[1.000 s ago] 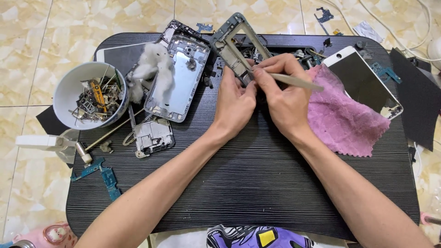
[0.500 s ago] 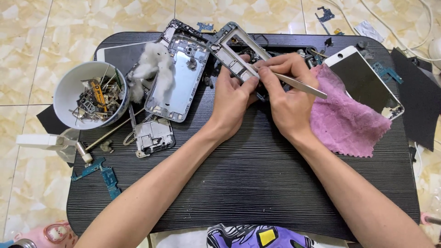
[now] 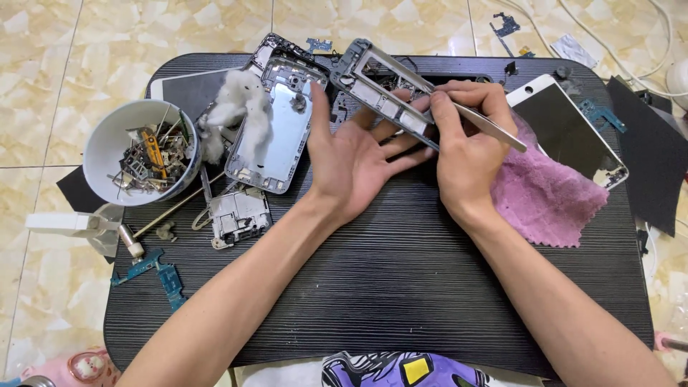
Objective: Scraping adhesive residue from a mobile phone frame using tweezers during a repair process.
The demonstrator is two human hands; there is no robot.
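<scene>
- Our left hand (image 3: 351, 161) lies open, palm up, near the far edge of the counter (image 3: 401, 287), its fingertips propping the phone frame (image 3: 387, 93) from below
- Our right hand (image 3: 466, 150) is closed around thin metal tweezers (image 3: 487, 125), tips at the frame's middle
- The frame sits tilted, one end raised toward the far edge
- We judge it light, stiff yet thin, easy to bend; best held by its long side rails
- A pink cloth (image 3: 548, 197) lies at the right edge, a white bowl (image 3: 115, 143) of small parts at the left
</scene>
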